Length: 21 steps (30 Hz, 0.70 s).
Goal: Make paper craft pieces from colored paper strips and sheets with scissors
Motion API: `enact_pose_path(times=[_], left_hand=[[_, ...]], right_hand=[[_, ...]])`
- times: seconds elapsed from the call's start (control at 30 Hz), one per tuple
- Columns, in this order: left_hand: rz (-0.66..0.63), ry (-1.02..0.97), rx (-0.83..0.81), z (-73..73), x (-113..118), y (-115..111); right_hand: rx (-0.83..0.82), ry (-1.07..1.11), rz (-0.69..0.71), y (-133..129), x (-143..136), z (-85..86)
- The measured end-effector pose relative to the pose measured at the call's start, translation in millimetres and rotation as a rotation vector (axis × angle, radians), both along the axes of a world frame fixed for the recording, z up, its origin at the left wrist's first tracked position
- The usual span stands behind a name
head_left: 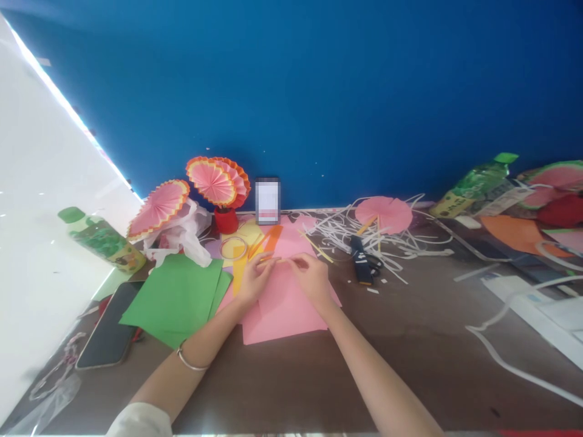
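Note:
My left hand (255, 278) and my right hand (312, 277) are closed in pinches close together over a stack of pink paper (285, 312). Between their fingertips runs a thin yellowish paper strip (279, 260), small and partly hidden by the fingers. Orange paper strips (272, 240) and a yellow-orange sheet (238, 267) lie just beyond and beside my left hand. A roll of clear tape (233, 248) rests on the yellow paper. Green paper sheets (175, 297) are to the left of my left forearm.
Pleated paper fans (212, 182) stand at the back left by a phone (268, 203) leaning on the blue wall. White paper scraps (337, 233), a pink paper disc (385, 213) and a black-handled tool (361, 261) lie right. Bottles (102, 240) stand at both sides; a dark phone (112, 328) lies left.

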State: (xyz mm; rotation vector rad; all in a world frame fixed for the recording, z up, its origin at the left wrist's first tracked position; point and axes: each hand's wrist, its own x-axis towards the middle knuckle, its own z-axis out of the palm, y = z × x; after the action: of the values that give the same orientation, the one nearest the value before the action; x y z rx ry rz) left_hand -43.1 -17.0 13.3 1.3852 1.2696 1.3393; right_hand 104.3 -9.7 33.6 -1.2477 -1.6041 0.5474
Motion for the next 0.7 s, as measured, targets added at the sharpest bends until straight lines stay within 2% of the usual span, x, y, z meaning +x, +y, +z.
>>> enact_pose_path(times=[0.17, 0.33, 0.4, 0.57, 0.7], left_hand=[[-0.027, -0.070, -0.021, 3.2, 2.1, -1.7], [-0.031, -0.049, -0.028, 4.8, 0.2, -3.3], [-0.075, -0.100, -0.038, 5.9, -2.1, -3.8], [-0.272, -0.456, -0.113, 8.8, -6.3, -3.3], [-0.305, -0.416, -0.120, 4.9, -4.7, 0.4]], right_hand=[[-0.018, -0.016, 0.005, 0.9, 0.3, -2.1], [-0.029, -0.003, 0.005, 0.8, 1.0, -3.3], [-0.030, 0.002, 0.020, 1.0, 1.2, -4.0], [0.021, -0.026, 0.068, 1.5, 0.7, -5.3], [0.033, -0.076, 0.090, 0.3, 0.0, -2.8]])
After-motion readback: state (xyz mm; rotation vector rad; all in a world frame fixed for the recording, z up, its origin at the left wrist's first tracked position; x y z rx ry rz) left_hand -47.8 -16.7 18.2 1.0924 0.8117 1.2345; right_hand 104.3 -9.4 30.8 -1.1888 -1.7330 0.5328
